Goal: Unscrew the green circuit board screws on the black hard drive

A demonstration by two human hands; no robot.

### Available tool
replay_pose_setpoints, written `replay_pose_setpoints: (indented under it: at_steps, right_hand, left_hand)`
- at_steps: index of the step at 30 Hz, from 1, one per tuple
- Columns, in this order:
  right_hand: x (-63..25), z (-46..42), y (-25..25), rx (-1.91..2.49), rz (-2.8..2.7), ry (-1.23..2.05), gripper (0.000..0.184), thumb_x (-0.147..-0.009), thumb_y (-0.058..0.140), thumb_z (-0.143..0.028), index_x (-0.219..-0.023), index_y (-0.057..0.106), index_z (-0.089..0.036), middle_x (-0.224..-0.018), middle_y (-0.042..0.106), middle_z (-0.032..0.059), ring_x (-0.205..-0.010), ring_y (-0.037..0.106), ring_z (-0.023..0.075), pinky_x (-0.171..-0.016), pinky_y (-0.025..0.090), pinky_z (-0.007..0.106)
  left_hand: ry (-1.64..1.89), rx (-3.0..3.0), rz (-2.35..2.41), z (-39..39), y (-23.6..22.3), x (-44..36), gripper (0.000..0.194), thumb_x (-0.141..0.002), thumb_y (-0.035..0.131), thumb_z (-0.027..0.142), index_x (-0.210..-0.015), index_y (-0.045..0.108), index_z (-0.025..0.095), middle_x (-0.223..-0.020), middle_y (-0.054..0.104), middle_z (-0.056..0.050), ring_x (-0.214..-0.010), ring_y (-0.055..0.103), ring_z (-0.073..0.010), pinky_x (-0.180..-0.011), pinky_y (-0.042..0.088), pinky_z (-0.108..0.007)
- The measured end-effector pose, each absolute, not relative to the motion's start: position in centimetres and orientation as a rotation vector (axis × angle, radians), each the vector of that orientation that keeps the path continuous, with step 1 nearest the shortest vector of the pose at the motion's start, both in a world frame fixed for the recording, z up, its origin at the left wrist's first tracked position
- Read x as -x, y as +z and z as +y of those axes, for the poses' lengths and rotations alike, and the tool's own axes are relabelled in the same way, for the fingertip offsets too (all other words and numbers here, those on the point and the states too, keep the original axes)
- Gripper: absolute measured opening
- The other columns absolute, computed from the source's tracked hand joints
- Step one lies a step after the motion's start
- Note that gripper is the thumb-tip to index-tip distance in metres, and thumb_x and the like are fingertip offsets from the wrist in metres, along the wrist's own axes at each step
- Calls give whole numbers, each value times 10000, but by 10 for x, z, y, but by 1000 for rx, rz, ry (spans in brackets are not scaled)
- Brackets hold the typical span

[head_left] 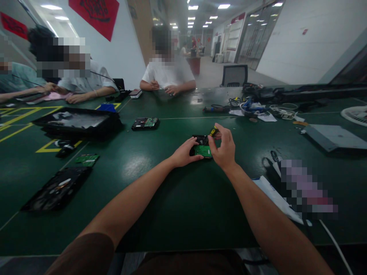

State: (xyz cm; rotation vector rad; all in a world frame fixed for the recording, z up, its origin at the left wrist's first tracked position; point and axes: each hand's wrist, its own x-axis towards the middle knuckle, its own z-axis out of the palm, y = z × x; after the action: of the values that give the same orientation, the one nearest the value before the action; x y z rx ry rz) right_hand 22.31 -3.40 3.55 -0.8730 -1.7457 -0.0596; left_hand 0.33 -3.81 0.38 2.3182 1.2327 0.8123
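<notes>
A hard drive with a green circuit board [203, 151] lies on the green table in front of me. My left hand [185, 152] grips its left side, thumb along the near edge and fingers at the far edge. My right hand [223, 147] is closed around a short yellow-and-black screwdriver [213, 131] at the drive's far right corner. The screwdriver's tip is hidden, so whether it touches a screw I cannot tell. Farther off to the left, a second hard drive [145, 123] lies with its board side up.
On the left are a black tray [77, 122], a black casing [57, 187] and a loose green circuit board [87, 159]. Cables [252, 107] and a grey flat box [335, 136] lie at the right. Across the table sits a person in white [169, 74].
</notes>
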Motion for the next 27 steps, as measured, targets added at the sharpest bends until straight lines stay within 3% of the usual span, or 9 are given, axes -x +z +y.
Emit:
replay_pose_setpoints:
  at_steps: [16,21,27]
  right_hand:
    - [-222,-33,33,846,-1741,-8,576,-1001,574,-269,-1551,404,-286,-1415,596,131,-1022,700,252,-917,643,490]
    - [-222,-33,34,853,-1740,-28,554,-989,606,-313,-1520,447,-289,-1345,618,129,-1099,677,288,-877,657,493]
    - [-224,-32,33,864,-1745,-25,570,-1007,572,-313,-1551,406,-280,-1403,591,144,-1079,691,282,-843,669,475]
  left_hand:
    - [808,-2320,1249,-38,3,-3,707,-822,818,538,-1380,572,181,-1632,445,-194,-1581,333,-334,-1285,325,-516]
    - [811,-2323,1240,-38,4,-3,712,-820,819,542,-1381,573,180,-1622,456,-200,-1581,333,-336,-1284,327,-523]
    - [801,-2334,1248,-39,4,-3,713,-832,805,553,-1386,568,171,-1617,461,-204,-1578,341,-334,-1280,336,-515]
